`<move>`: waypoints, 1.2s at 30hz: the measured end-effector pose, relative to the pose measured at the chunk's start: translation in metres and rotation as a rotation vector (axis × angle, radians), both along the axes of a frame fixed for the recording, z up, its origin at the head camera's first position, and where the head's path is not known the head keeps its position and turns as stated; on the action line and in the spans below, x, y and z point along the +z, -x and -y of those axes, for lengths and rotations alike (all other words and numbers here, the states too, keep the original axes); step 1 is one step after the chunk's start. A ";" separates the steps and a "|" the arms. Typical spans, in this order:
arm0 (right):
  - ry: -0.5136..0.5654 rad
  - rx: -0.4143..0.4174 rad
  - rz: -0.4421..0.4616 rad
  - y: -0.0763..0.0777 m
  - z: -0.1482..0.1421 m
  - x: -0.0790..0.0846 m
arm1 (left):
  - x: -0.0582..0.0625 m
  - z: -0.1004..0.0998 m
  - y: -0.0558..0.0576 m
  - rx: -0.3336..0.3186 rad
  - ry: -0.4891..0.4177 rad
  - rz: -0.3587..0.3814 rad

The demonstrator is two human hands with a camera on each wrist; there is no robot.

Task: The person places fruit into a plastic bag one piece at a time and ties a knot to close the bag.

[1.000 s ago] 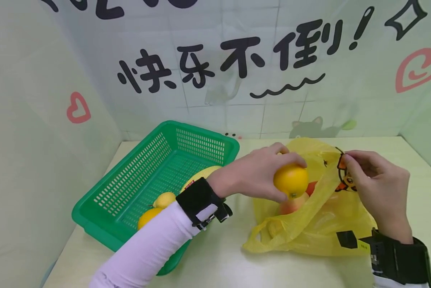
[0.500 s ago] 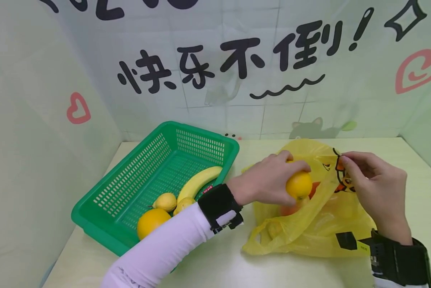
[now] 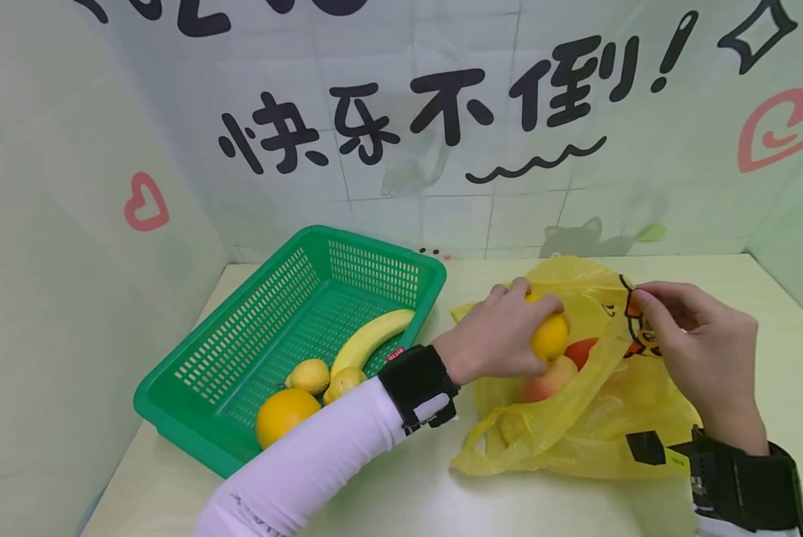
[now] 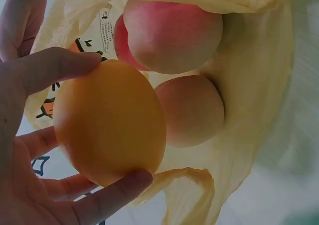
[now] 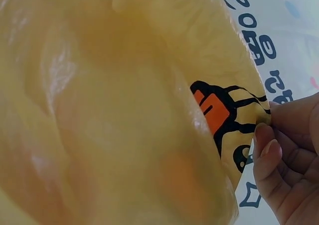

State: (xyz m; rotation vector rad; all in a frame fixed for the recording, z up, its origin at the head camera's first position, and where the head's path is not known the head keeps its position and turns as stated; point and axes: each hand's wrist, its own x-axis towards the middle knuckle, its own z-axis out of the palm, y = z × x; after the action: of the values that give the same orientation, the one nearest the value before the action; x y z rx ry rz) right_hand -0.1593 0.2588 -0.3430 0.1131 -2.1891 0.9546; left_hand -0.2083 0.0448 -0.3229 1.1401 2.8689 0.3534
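At the mouth of the yellow plastic bag [image 3: 616,444], my left hand [image 3: 495,332] holds an orange [image 3: 550,339] with curled fingers and thumb. In the left wrist view, that orange [image 4: 109,123] is in front of the fruit in the bag. A pinkish peach [image 4: 172,36] and a second peach [image 4: 193,110] show there. Partly hidden behind the first peach is a red fruit [image 4: 128,48]. My right hand [image 3: 706,350] pinches the bag's edge between thumb and fingers; the right wrist view shows this pinch beside the printed cartoon.
To the left, a green plastic basket [image 3: 247,343] holds a banana [image 3: 367,339], another orange [image 3: 283,418] and small yellow pear-shaped fruits [image 3: 309,376]. My left forearm passes over its near right corner. A wall with printed characters stands behind the table [image 3: 401,492].
My left hand has moved right and then slightly back left, still holding the orange. The banana in the basket has come into fuller view. My right hand has hardly moved.
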 end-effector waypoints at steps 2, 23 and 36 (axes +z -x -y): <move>0.001 0.001 0.000 0.000 0.000 -0.001 | -0.003 -0.001 0.001 0.018 0.001 0.003; -0.022 0.038 -0.022 0.001 0.004 -0.003 | -0.026 -0.024 0.013 0.148 0.005 0.043; -0.009 0.033 -0.001 0.000 0.005 0.000 | -0.040 -0.033 0.019 0.169 0.010 0.068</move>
State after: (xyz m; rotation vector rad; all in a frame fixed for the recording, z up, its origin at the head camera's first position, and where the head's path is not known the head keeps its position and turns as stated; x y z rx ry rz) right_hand -0.1594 0.2539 -0.3431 0.1545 -2.1967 0.9632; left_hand -0.2271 0.0781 -0.3633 0.8678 2.9100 0.3749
